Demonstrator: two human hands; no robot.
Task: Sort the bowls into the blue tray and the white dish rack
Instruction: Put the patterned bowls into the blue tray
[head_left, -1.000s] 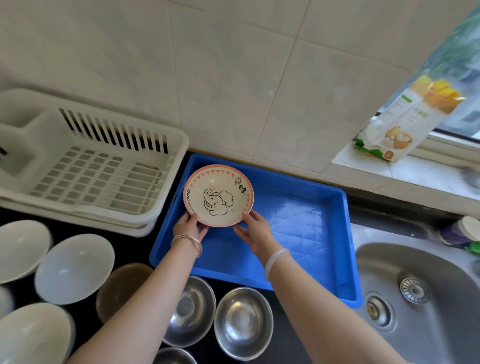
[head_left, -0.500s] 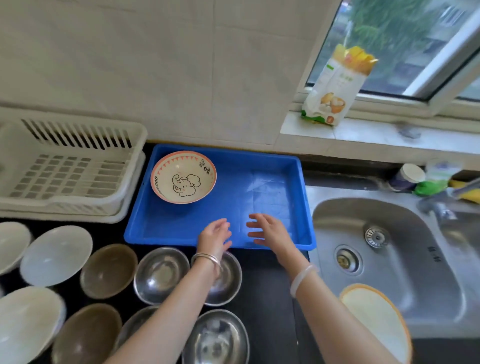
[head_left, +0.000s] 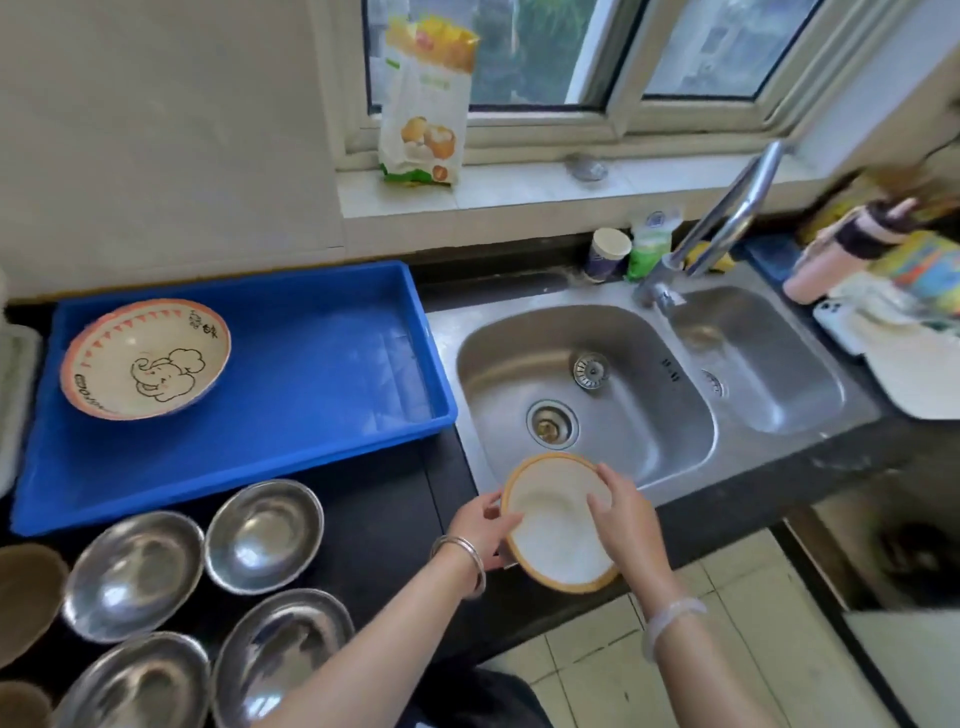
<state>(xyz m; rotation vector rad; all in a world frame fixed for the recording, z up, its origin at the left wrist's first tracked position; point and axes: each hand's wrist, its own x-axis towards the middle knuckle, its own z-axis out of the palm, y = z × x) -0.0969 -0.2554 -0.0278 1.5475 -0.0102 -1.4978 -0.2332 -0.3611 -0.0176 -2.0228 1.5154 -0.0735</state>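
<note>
A bowl with an elephant drawing lies in the left part of the blue tray. A white bowl with an orange rim sits at the counter's front edge, just before the sink. My left hand grips its left rim and my right hand grips its right rim. Several steel bowls stand on the black counter in front of the tray. Only a sliver of the white dish rack shows at the far left edge.
A double steel sink with a tap lies right of the tray. Brown bowls sit at the lower left. A food bag stands on the window sill. Bottles, a phone and a cloth crowd the right counter.
The elephant bowl was set down in the blue tray and let go. Both hands moved right and down and took hold of the orange-rimmed white bowl. The view swung right.
</note>
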